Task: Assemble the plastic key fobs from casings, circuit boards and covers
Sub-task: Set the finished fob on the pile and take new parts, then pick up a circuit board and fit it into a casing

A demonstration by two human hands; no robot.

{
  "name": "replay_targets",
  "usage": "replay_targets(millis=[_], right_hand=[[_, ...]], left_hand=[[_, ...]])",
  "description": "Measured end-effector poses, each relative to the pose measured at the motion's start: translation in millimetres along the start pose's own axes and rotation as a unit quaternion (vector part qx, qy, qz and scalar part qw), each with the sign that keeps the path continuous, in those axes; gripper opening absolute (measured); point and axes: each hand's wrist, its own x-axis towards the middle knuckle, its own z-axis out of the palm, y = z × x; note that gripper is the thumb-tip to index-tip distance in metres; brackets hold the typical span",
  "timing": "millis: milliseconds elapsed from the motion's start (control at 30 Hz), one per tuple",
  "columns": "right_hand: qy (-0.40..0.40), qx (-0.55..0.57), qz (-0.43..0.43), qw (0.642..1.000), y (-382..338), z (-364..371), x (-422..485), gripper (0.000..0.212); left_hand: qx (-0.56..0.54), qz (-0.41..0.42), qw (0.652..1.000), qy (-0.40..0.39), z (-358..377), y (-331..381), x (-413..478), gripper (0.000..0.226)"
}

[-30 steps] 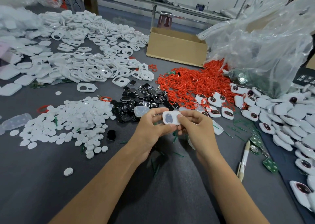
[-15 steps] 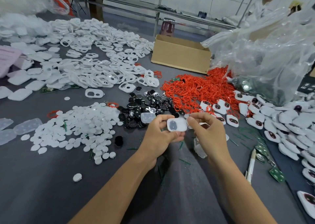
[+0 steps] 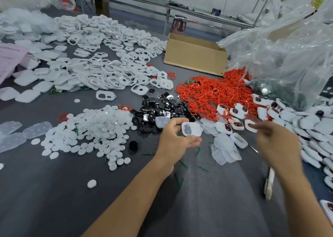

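Observation:
My left hand (image 3: 175,140) holds a white key fob (image 3: 191,129) with a dark oval window, pinched between thumb and fingers above the grey table. My right hand (image 3: 275,143) is blurred, off to the right of the fob, fingers loosely extended and holding nothing. Translucent covers (image 3: 225,146) lie between the hands. Black button pieces (image 3: 158,108) are piled just beyond the left hand. White round discs (image 3: 93,128) lie to its left. White casing frames (image 3: 108,71) cover the far left. Finished fobs (image 3: 234,114) lie to the right.
A heap of red loops (image 3: 216,90) lies beyond the finished fobs. A cardboard box (image 3: 194,54) stands at the back. A large clear plastic bag (image 3: 281,56) fills the right back. A white pen-like tool (image 3: 268,182) lies near my right forearm. A person (image 3: 281,4) sits far behind.
My right hand has let go of the fob and swung away to the right. My left hand keeps the fob. The camera has tilted up a little.

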Motion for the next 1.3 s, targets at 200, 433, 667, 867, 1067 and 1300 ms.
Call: replay_targets(millis=[200, 433, 667, 867, 1067, 1300], right_hand=[[-0.161, -0.104, 0.139, 0.972, 88, -26, 0, 0.037], [-0.127, -0.096, 0.076, 0.984, 100, -22, 11, 0.015], [-0.066, -0.115, 0.086, 0.987, 120, -26, 29, 0.012], [-0.055, 0.135, 0.082, 0.986, 100, -27, 20, 0.023], [-0.123, 0.393, 0.028, 0.911, 18, -5, 7, 0.022], [-0.178, 0.461, 0.008, 0.869, -60, 39, -5, 0.017]], left_hand=[[0.004, 0.006, 1.000, -0.003, 0, 2, -2, 0.038], [0.016, 0.000, 1.000, -0.003, 2, 6, -5, 0.040], [0.021, 0.002, 1.000, -0.005, 0, 3, -3, 0.039], [0.028, 0.002, 1.000, -0.009, 0, 1, -2, 0.039], [0.033, -0.003, 0.999, -0.016, 0, 2, -2, 0.040], [0.023, -0.003, 1.000, -0.011, 2, 2, -2, 0.045]])
